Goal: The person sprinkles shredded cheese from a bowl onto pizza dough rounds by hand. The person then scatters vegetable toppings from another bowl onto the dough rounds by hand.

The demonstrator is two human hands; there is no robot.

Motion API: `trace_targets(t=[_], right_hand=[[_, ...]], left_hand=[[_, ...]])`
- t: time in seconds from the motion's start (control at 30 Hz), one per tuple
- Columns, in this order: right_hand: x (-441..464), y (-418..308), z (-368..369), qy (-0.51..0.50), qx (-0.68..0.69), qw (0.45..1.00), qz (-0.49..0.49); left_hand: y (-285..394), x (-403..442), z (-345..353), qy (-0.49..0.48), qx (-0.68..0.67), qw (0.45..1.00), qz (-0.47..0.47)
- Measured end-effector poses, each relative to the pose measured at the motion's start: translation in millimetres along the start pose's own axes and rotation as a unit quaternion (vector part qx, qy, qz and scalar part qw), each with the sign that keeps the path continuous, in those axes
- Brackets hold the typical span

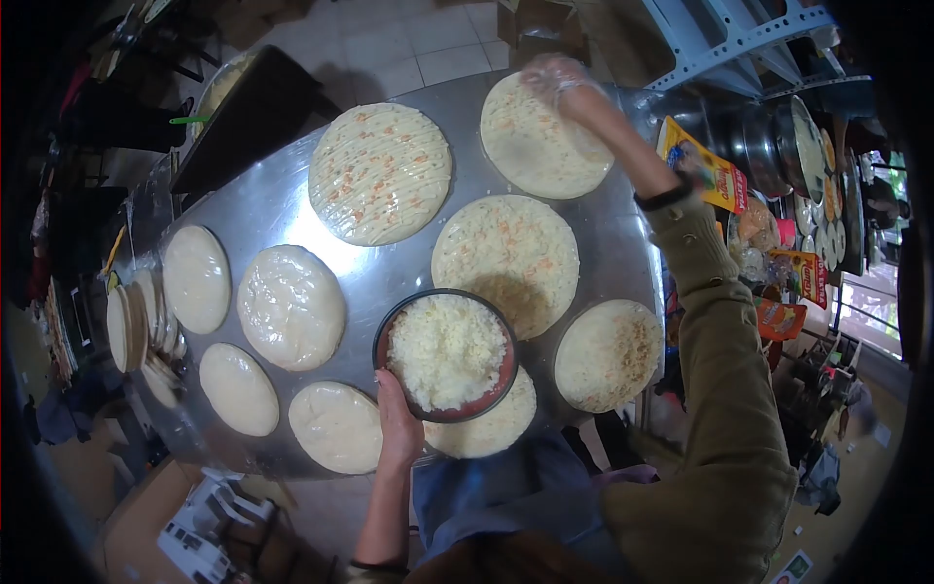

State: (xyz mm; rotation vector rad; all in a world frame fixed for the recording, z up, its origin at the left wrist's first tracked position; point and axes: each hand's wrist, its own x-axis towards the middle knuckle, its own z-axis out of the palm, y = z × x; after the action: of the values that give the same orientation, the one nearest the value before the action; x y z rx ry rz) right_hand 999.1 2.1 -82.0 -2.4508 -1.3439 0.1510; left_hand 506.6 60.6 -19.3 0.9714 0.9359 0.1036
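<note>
My left hand (397, 423) is wrapped round the near left rim of a dark-rimmed bowl (448, 355) heaped with white crumbly cheese-like topping. The bowl is held above the metal table and partly covers a round dough (486, 423). My right hand (557, 80), blurred and in a clear glove, is over the far edge of a topped dough disc (535, 146); whether it holds anything is too blurred to tell. Between the bowl and that disc lies another topped dough (506, 248) with orange bits. To the right, a dough disc (605, 355) carries crumbs on its right half.
A dough striped with sauce (379, 175) lies at the back left of the metal table (389, 274). Several plain dough discs (290, 308) are on the left. Yellow and red packets (710, 170) and pots stand at the right edge. A dark chair back (255, 117) is beyond the far side.
</note>
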Motion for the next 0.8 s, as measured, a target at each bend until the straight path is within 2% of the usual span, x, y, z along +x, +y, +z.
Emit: trace_targets(t=[0.03,0.13,0.23,0.33,0.43,0.57,0.63,0.73,0.8], right_hand=[[-2,6,-7,0.018,-0.049,0.998,0.023],[-31,7,-31,0.015,0.01,0.998,-0.055],[-47,-17,-38,-0.082,0.061,0.995,-0.015],[-52,-35,-23,-0.021,0.012,0.997,-0.073],[-33,-41,-31,-0.029,0.008,1.0,-0.005],[-25,11,-24,-0.009,-0.033,0.999,-0.013],[-41,3,-40,-0.008,-0.045,0.999,0.001],[-52,2,-46,-0.084,0.006,0.996,0.007],[-61,-6,-41,-0.045,0.0,0.998,0.05]], left_hand=[[1,0,1,-0.008,-0.01,1.0,0.006],[0,1,-1,-0.011,-0.012,1.0,-0.005],[-7,6,-7,0.002,0.013,1.0,-0.011],[3,8,2,0.0,0.003,1.0,-0.011],[11,8,11,0.003,-0.005,1.0,-0.002],[13,14,12,-0.005,0.011,1.0,-0.005],[15,20,17,-0.008,0.007,1.0,-0.009],[15,33,22,-0.022,0.027,0.999,0.016],[20,40,30,-0.041,0.009,0.999,0.021]])
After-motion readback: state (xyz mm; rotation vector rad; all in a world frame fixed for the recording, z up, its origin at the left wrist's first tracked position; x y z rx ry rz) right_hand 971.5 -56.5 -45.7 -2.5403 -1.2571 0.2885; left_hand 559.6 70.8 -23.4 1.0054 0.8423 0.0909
